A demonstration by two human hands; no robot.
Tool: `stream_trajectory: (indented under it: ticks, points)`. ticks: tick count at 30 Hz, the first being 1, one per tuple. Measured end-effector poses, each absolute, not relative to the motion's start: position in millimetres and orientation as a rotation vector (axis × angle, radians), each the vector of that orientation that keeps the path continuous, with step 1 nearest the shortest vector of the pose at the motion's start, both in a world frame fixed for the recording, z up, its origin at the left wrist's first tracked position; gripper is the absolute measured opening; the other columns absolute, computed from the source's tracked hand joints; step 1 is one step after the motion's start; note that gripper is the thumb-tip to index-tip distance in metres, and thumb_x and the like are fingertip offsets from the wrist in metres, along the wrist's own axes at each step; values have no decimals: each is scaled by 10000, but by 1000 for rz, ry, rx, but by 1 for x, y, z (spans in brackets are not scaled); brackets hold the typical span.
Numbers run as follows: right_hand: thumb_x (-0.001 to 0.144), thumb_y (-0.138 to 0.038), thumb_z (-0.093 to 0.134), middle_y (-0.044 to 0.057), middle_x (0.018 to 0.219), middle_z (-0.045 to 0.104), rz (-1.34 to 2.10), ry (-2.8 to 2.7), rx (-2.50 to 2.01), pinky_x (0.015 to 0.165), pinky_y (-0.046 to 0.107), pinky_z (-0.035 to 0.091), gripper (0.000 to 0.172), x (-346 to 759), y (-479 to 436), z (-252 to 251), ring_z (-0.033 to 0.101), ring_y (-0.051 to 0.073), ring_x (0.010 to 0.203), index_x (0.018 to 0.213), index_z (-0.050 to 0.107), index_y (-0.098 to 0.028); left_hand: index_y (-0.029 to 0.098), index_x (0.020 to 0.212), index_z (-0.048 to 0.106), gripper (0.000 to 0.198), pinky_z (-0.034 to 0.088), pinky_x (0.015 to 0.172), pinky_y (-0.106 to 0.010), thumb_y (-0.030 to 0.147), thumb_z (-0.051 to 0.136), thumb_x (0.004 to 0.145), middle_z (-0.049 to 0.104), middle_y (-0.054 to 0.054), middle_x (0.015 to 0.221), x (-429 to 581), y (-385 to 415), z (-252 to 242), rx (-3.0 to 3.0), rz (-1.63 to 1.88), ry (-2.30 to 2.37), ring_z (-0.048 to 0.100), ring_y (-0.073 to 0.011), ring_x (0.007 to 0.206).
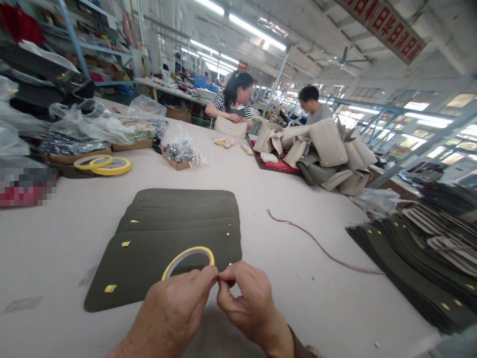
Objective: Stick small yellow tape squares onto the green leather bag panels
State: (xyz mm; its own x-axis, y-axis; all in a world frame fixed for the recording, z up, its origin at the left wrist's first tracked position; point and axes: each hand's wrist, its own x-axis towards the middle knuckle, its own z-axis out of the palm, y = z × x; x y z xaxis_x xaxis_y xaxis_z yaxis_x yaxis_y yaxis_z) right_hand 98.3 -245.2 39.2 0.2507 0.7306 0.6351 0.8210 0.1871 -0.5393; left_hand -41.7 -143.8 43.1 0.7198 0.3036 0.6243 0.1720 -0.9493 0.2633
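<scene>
My left hand [175,306] is closed around a roll of yellow tape [189,252], whose upper arc rises above the fingers. My right hand [248,296] is pinched, its fingertips meeting those of my left hand at the roll's right side. Whatever lies between the right fingertips is too small to make out. Beneath and beyond the hands lie several overlapping dark green panels [160,248] with rounded corners. Small yellow tape pieces [111,288] stick to their left side, and small metal studs [227,234] show on the right.
Two more yellow tape rolls [112,166] lie at the left by plastic bags. A box of small wrapped parts [179,156] stands behind the panels. Beige bag pieces [328,144] are heaped at the back; stacked dark panels [402,258] and a brown cord [316,241] lie right. Two people work opposite.
</scene>
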Motion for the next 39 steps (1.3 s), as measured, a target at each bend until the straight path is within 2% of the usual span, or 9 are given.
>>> stream_trajectory:
  ticks: [5, 10, 14, 19, 23, 29, 32, 35, 39]
  points:
    - [731, -247, 611, -23, 469, 595, 757, -778, -1577, 439, 224, 469, 109, 109, -232, 49, 564, 120, 399, 654, 607, -169, 210, 759, 560, 277, 449, 545, -233, 163, 375, 960, 583, 22, 600, -23, -141, 49, 2770, 1017, 379, 590, -126, 545]
    - [653, -307, 684, -20, 469, 609, 901, -575, -1621, 433, 211, 475, 173, 139, -226, 36, 555, 103, 387, 647, 622, -146, 198, 846, 595, 222, 452, 636, -225, 140, 408, 950, 599, 13, 660, -17, -144, 40, 2742, 1069, 356, 573, -116, 614]
    - [669, -370, 713, -1, 526, 638, 1031, -605, -1754, 438, 203, 469, 255, 155, -233, 17, 562, 96, 412, 720, 675, -122, 210, 898, 601, 186, 441, 615, -270, 87, 463, 910, 630, -4, 769, -16, -140, 17, 2930, 761, 473, 571, -161, 682]
    - [765, -325, 644, -2, 549, 631, 980, -750, -1861, 469, 197, 454, 201, 153, -238, 4, 564, 97, 450, 767, 693, -130, 215, 861, 609, 159, 462, 641, -313, 79, 527, 868, 613, -28, 826, -11, -137, -1, 2995, 352, 528, 554, -205, 752]
    - [777, -232, 581, -7, 530, 613, 830, -941, -2006, 463, 198, 413, 151, 147, -235, 8, 538, 104, 457, 723, 690, -144, 214, 872, 610, 177, 470, 665, -333, 71, 506, 869, 590, -34, 830, -10, -138, -3, 2972, 290, 535, 536, -215, 772]
    - [793, -163, 556, 16, 624, 685, 598, -1215, -2129, 556, 224, 426, 151, 145, -230, 14, 608, 135, 567, 732, 693, -172, 207, 885, 608, 208, 464, 668, -330, 55, 466, 875, 581, -40, 839, -11, -138, 0, 2962, 279, 517, 526, -217, 787]
    - [816, -190, 589, -34, 517, 609, 586, -1190, -2136, 531, 230, 418, 115, 147, -232, 13, 565, 130, 486, 901, 665, -174, 201, 881, 607, 222, 465, 673, -335, 44, 451, 873, 582, -45, 843, -11, -137, 1, 2944, 310, 511, 524, -220, 781]
    - [857, -271, 590, -66, 497, 575, 658, -1010, -2074, 460, 219, 411, 190, 148, -238, 12, 538, 125, 421, 1020, 595, -174, 194, 868, 608, 238, 462, 670, -326, 24, 441, 866, 583, -46, 841, -12, -136, 2, 2915, 328, 473, 523, -213, 771]
    - [885, -268, 566, 10, 626, 662, 532, -1122, -2026, 535, 235, 467, 142, 142, -249, 8, 617, 144, 538, 823, 654, -175, 192, 870, 610, 260, 471, 672, -325, 9, 427, 860, 590, -43, 843, -12, -134, 4, 2879, 308, 459, 529, -211, 770]
